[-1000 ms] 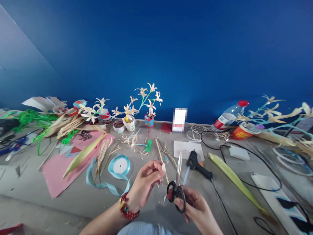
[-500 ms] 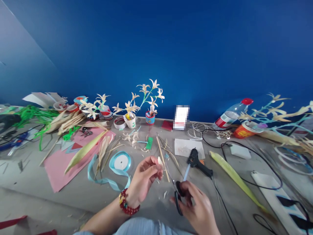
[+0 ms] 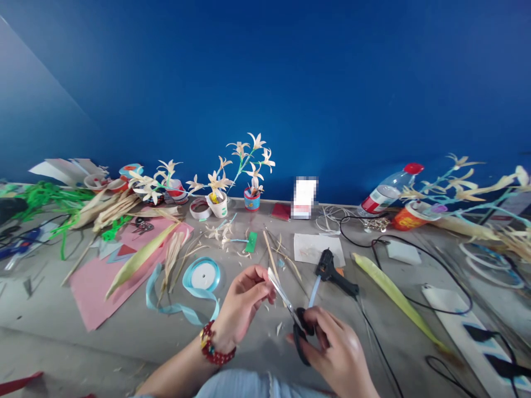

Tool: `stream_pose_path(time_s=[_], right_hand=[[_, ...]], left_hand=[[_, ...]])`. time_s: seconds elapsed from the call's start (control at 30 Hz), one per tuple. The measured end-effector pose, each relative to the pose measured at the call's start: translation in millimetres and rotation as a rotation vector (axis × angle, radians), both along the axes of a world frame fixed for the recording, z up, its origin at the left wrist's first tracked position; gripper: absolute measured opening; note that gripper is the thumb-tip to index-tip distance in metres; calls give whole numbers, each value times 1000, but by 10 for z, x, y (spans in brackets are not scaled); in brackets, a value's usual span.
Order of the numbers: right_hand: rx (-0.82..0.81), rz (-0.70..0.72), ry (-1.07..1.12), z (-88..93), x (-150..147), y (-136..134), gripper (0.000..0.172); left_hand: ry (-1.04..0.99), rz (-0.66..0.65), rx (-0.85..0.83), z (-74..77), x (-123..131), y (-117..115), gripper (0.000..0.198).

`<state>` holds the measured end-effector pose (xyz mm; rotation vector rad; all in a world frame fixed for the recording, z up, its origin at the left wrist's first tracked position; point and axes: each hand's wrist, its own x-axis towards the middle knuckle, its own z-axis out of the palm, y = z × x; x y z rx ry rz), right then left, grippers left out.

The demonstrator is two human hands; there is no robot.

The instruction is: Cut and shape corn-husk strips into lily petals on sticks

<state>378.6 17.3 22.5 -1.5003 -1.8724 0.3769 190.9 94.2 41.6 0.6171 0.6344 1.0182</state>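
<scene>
My right hand [image 3: 332,348] grips black-handled scissors [image 3: 286,298] by their finger loops. The blades point up and left, their tips right at the fingertips of my left hand [image 3: 249,301]. My left thumb and forefinger are pinched on a small pale piece, which the blades and fingers now largely hide; it looks like a strip of dried husk. A beaded bracelet is on the left wrist. Just beyond the blades lies a thin wooden stick [image 3: 270,251], with small pale scraps [image 3: 279,329] scattered below. To the right rests a black glue gun [image 3: 334,275] with a blue-white stick in it.
A roll of light blue ribbon [image 3: 203,276], a green husk [image 3: 398,298] and pink paper [image 3: 95,287] lie around the hands. Along the wall stand husk flowers [image 3: 257,142] in cups, a tilted bottle [image 3: 385,190] and a phone-like white screen [image 3: 305,196]. A cable [image 3: 377,337] runs at right.
The scissors have come up and left against my left fingertips, covering the pale piece seen there before. My left hand keeps its pinch. The whole view has shifted slightly.
</scene>
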Motion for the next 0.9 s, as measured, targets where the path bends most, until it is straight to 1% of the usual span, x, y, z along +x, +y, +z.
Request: stream_pose_path(time_s=[0.27, 0.4, 0.57, 0.73, 0.9], right_hand=[[-33, -17, 4, -7, 10, -8, 24], [-34, -6, -2, -14, 23, -19, 23], [0, 2, -13, 15, 13, -7, 25], [17, -3, -33, 57, -7, 2, 23], [1, -6, -14, 52, -1, -6, 23]], left_hand=[[45, 6, 12, 26, 10, -6, 20], [58, 11, 14, 40, 15, 3, 22], [60, 12, 13, 46, 16, -3, 21], [34, 11, 29, 45, 21, -6, 19], [45, 2, 38, 31, 20, 0, 19]])
